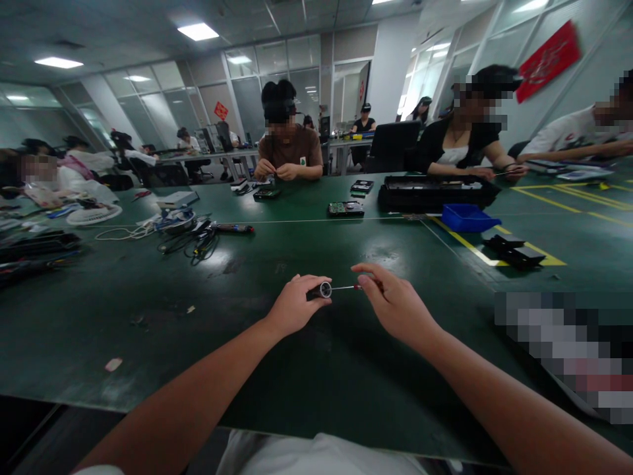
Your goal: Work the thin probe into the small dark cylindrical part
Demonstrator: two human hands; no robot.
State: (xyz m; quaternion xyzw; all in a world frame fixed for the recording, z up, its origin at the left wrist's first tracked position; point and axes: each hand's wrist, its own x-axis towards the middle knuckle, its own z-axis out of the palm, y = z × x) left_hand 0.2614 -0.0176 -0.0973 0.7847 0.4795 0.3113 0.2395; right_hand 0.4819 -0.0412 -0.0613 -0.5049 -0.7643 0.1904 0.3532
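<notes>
Over the near middle of the green table, my left hand [293, 306] is closed around a small black cylindrical part [325, 290] with a silver ring at its round end. A slim screwdriver [345, 287] runs between my hands, its thin metal shaft reaching the side of the part. Near my right fingertips it shows a red bit, and the rest is hidden by the fingers. My right hand [388, 297] pinches that red end, with the index finger stretched above it. Whether the shaft's tip sits in a screw cannot be made out.
Ahead lie hard drives [346, 208], a long black casing [438, 192], a blue bin [469, 218] and black parts [514, 251]. Tangled cables [198, 239] and a dark tool [235, 228] lie left. A person [289, 148] works opposite; another [465, 142] sits to the right.
</notes>
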